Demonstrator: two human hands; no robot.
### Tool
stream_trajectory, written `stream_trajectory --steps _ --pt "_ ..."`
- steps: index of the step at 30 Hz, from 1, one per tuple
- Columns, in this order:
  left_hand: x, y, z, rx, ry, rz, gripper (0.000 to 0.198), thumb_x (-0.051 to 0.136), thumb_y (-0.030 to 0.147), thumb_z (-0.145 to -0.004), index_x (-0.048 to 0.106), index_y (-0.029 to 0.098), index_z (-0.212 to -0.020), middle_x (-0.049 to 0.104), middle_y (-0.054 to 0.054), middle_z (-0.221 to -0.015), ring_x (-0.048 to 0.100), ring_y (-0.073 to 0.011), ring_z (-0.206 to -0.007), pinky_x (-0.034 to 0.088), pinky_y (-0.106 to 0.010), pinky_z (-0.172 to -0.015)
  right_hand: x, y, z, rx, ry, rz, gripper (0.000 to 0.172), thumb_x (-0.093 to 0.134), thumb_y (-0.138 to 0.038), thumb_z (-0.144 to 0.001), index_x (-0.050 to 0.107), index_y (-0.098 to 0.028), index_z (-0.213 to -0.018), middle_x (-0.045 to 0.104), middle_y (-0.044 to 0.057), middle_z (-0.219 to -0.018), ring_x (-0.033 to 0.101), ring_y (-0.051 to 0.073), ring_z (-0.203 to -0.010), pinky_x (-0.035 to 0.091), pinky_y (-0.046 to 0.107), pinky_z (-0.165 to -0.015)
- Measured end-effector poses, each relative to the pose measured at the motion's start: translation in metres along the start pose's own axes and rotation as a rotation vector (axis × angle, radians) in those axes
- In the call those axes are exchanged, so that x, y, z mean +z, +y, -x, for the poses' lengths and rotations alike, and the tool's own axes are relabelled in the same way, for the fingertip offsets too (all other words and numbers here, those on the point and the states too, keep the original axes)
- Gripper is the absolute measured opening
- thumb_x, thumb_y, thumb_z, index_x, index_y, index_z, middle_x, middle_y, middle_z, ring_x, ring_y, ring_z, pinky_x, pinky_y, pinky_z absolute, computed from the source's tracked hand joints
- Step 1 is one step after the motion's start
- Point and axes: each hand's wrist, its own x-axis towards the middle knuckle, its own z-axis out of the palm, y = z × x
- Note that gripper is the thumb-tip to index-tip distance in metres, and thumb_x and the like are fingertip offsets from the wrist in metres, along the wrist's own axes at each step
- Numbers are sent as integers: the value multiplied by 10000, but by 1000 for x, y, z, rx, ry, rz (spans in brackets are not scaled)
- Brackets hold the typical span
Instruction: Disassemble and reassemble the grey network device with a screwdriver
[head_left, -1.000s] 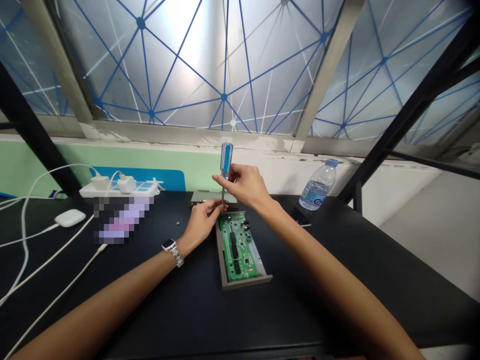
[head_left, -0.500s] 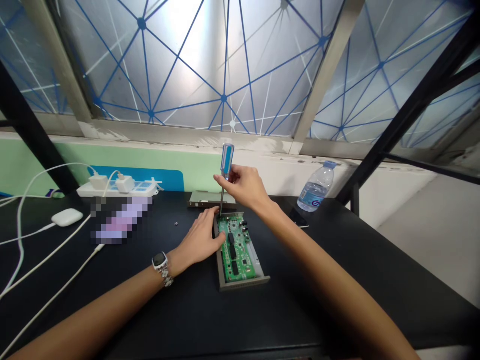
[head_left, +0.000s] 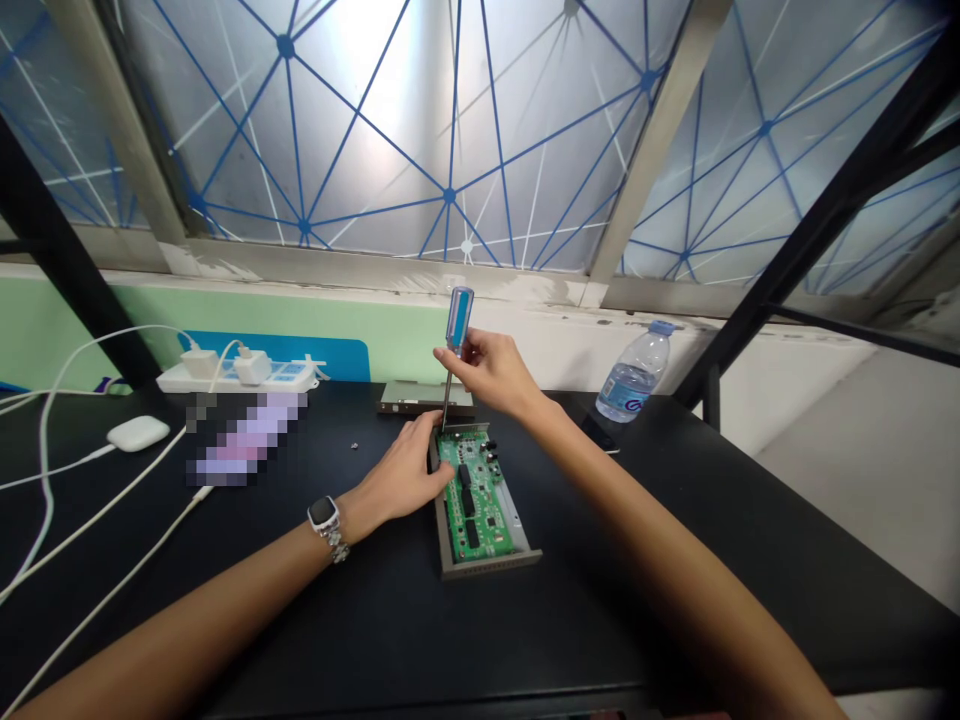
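My right hand (head_left: 499,372) is closed round the lower end of a screwdriver (head_left: 460,318) with a blue and clear handle. The screwdriver stands nearly upright, its shaft down at the far left corner of a green circuit board (head_left: 484,530). This board sits in an open grey metal case (head_left: 491,569) that lies lengthwise on the black table. Gripping the case's left side is my left hand (head_left: 409,470), with the thumb over the board's edge and the fingers along the outside. The screwdriver's tip is too small to make out.
Behind the case lies a flat metal cover (head_left: 424,397). A tiny metal piece, perhaps a screw (head_left: 355,446), rests to the left. Further left are a power strip (head_left: 300,377), cables and a white earbud case (head_left: 138,434). A water bottle (head_left: 634,375) and a dark phone-like object (head_left: 598,435) are right.
The screwdriver's handle has turned slightly and leans a little more to the right. My left hand stays on the case, and the whole view has shifted very slightly.
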Motion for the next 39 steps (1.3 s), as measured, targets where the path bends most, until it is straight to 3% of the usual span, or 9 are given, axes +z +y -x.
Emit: stream_trajectory --steps 9,16,24,30,34,39 --pt "1 -14 -2 28 -7 54 681 576 220 -818 328 190 -1452 501 -174 -1415 488 -336 -1315 398 -514 -1097 -3 3 0 13 -99 -67 329 567 -514 -900 579 -190 -842 597 2 -660 555 134 -544 389 258 -550" --pt "-1 -16 -7 59 51 52 541 511 406 -944 373 218 -1432 529 -163 -1408 505 -327 -1304 408 -538 -1078 -5 6 -3 46 -183 -236 365 600 -552 -884 588 -189 -917 645 20 -760 617 132 -532 465 269 -526" --pt "-3 -22 -14 89 44 149 462 420 338 -988 402 207 -1431 542 -128 -1432 529 -274 -1304 416 -458 -1101 -6 11 -6 83 -263 -364 360 617 -539 -883 585 -182 -904 682 41 -836 641 122 -563 505 241 -482" --pt "-1 -23 -12 102 39 60 408 400 248 -967 457 203 -1368 578 -135 -1359 560 -282 -1244 445 -475 -1049 -9 10 -6 120 -312 -428 308 606 -469 -911 594 -161 -926 685 62 -890 643 109 -580 519 215 -461" --pt "0 -23 -12 65 55 0 385 407 272 -970 480 204 -1342 593 -130 -1325 567 -298 -1215 440 -499 -1036 -9 9 -6 142 -320 -437 269 588 -425 -930 590 -156 -946 681 65 -899 646 105 -584 525 204 -465" --pt "-4 -20 -16 92 90 114 408 408 337 -994 490 196 -1368 603 -128 -1356 580 -278 -1236 446 -442 -1053 -7 6 -5 125 -332 -450 251 568 -402 -944 587 -151 -952 675 58 -896 650 101 -595 533 196 -476"
